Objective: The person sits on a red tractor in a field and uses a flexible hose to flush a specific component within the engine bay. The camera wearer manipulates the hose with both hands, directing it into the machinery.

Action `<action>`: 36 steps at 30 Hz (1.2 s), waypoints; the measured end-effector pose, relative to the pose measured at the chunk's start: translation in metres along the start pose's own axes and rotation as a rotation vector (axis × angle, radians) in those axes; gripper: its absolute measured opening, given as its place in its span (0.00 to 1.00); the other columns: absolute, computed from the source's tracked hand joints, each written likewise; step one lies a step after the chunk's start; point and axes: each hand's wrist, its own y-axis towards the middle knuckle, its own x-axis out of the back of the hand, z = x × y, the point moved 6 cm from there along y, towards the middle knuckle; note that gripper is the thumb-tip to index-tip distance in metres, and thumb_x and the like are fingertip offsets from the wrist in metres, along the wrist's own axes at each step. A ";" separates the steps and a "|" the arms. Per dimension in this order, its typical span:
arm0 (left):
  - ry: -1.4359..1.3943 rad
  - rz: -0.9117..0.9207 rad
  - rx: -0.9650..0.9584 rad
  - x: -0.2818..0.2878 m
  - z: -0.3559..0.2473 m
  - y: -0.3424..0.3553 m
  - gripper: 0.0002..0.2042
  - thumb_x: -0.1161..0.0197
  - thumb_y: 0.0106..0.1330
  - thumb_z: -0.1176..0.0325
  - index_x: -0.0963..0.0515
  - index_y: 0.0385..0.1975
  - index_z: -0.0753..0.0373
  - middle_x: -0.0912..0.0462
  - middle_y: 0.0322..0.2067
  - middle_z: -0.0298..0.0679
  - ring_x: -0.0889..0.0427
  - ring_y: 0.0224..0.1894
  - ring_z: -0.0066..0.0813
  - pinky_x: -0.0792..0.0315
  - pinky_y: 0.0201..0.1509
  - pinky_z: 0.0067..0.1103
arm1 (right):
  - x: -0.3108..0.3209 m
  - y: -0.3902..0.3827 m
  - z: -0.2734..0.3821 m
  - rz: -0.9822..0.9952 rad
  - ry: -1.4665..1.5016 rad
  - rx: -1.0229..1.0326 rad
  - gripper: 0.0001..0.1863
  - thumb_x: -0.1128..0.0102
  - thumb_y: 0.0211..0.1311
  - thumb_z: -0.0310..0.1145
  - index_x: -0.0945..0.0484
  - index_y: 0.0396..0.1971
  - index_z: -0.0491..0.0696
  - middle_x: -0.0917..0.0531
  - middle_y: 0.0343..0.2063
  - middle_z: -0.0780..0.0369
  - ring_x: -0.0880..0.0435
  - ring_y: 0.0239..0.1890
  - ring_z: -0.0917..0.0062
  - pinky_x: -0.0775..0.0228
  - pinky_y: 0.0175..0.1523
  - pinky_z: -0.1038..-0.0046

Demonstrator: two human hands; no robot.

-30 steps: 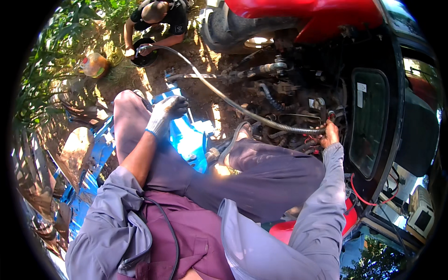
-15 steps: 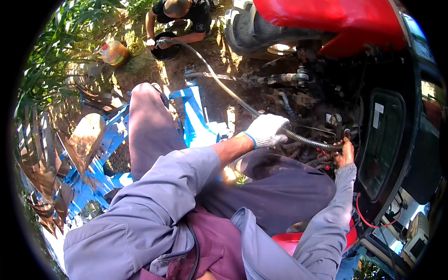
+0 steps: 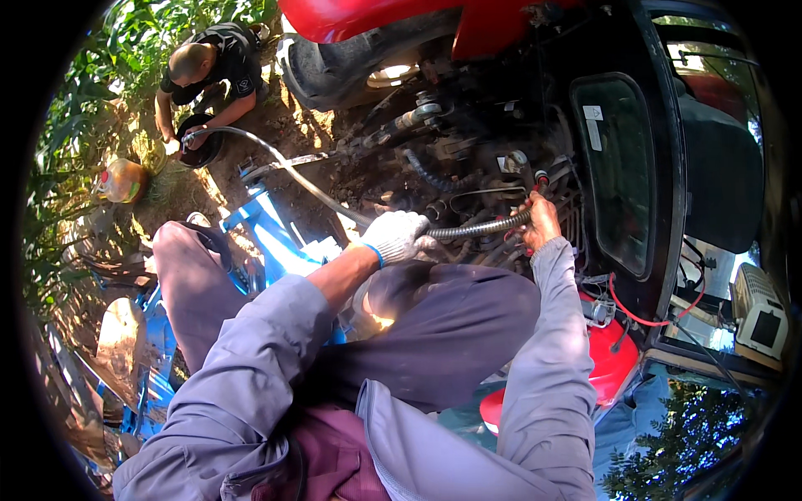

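A long flexible hose (image 3: 476,229) runs across the rear of a red tractor, its ribbed dark part between my hands. My left hand (image 3: 394,236), in a white knit glove with a blue cuff, is closed around it. Bare, my right hand (image 3: 543,219) holds the hose's right end, close below a red-ringed fitting (image 3: 541,178) among pipes and linkages. Whether the end sits in that fitting, I cannot tell. Beyond my left hand, a smoother grey stretch of hose curves to a black bucket (image 3: 203,150), where a crouching person's hands hold its far end.
Beside the bucket stands a jug of amber liquid (image 3: 125,180). A blue implement frame (image 3: 269,230) lies past my knee. The black-framed cab window (image 3: 614,167) rises to the right, near a red cable (image 3: 639,317). Red bodywork (image 3: 614,359) and a big tyre (image 3: 334,71) flank the linkage.
The view has swung right, so the scene sits further left in the picture. Both hands keep their hold on the hose, and the other person stays crouched at the bucket.
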 end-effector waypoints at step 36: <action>-0.216 -0.031 0.167 0.039 -0.014 -0.055 0.23 0.45 0.63 0.48 0.20 0.36 0.67 0.22 0.24 0.54 0.21 0.31 0.51 0.30 0.36 0.37 | -0.011 0.001 0.002 -0.053 0.005 0.069 0.14 0.52 0.66 0.45 0.34 0.38 0.50 0.28 0.18 0.62 0.34 0.14 0.77 0.47 0.15 0.74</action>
